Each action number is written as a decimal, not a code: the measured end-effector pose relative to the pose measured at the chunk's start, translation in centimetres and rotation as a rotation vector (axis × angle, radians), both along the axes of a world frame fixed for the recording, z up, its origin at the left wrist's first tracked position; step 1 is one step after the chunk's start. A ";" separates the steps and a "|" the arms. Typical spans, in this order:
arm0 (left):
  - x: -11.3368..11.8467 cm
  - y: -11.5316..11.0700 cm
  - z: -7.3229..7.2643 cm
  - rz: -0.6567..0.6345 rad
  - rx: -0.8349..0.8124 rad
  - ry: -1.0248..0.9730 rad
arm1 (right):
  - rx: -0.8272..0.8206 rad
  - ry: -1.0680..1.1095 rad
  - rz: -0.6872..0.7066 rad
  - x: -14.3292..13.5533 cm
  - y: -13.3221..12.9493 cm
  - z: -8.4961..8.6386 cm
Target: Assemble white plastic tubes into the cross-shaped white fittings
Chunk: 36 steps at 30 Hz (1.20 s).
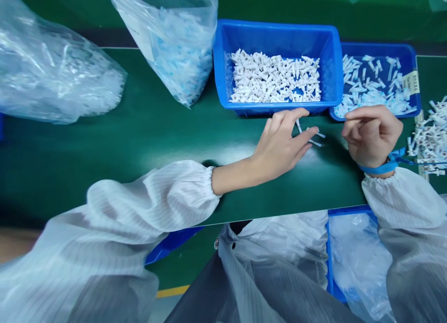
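Observation:
My left hand [279,144] is over the green table in front of the deep blue bin, palm down. Its thumb and index finger close around a small white tubular plastic part [315,143], and a couple more such parts show by the fingertips. My right hand [373,132] is curled in a pinch at the front edge of the shallow blue tray [375,47]; what its fingertips hold, if anything, is hidden. The deep blue bin [279,32] contains many white plastic parts [275,78]. Pale blue-and-white parts [373,99] lie in the shallow tray.
A bag of pale blue parts [181,53] stands left of the bin, with another clear bag [70,76] farther left. White parts [433,137] are piled at the right. A blue strap [380,167] rings my right wrist. Below the table edge sits a bag-lined blue container [356,248].

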<state>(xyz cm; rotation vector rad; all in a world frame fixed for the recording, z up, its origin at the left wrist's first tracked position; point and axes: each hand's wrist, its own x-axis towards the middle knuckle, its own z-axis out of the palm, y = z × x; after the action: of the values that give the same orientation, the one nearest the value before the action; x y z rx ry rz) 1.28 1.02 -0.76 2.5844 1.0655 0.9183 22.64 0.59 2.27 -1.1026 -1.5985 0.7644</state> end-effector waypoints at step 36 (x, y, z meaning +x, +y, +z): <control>2.2 2.7 2.8 -0.212 -0.213 -0.242 | -0.156 0.185 0.231 -1.5 0.3 0.0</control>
<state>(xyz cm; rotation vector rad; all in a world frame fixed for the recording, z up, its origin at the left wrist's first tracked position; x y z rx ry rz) 3.46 3.77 2.09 2.2892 0.7624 0.9758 21.11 0.91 2.27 -0.9351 -1.5438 1.1273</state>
